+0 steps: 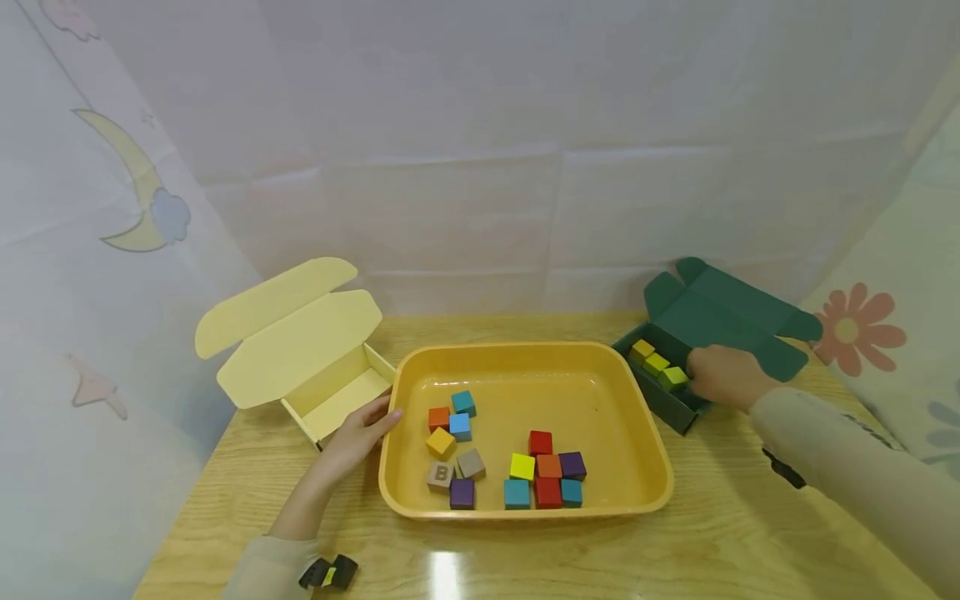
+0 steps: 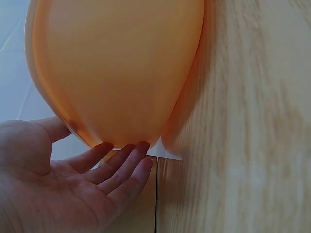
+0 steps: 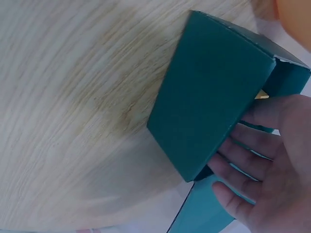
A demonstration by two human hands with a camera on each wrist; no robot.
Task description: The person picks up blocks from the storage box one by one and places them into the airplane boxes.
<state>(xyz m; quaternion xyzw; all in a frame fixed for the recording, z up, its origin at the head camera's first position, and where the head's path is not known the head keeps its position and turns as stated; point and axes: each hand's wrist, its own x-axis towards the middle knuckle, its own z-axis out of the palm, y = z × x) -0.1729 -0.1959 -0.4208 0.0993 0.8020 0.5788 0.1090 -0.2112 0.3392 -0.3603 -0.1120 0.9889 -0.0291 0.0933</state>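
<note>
At the left end of the orange-yellow tray (image 1: pixel 525 354), my left hand (image 1: pixel 360 437) holds the rim, thumb over the edge. The left wrist view shows its fingers (image 2: pixel 124 160) against the tray's outer wall. My right hand (image 1: pixel 726 377) reaches into the dark green box (image 3: pixel 214 92), whose wall hides the fingertips; I cannot tell whether they grip anything. Beside that hand a lime-green block (image 1: pixel 672 379), a yellow block (image 1: pixel 656 364) and a darker yellow block (image 1: pixel 642 350) lie in a row inside the box.
Cubes lie in two loose groups in the tray, among them a light blue cube (image 1: pixel 460 427) and a bright yellow cube (image 1: pixel 522 467). A pale yellow box (image 1: pixel 345 400) with its lid up stands left of the tray. Behind the wooden table (image 1: pixel 585 550) hangs a pale cloth (image 1: pixel 480 208).
</note>
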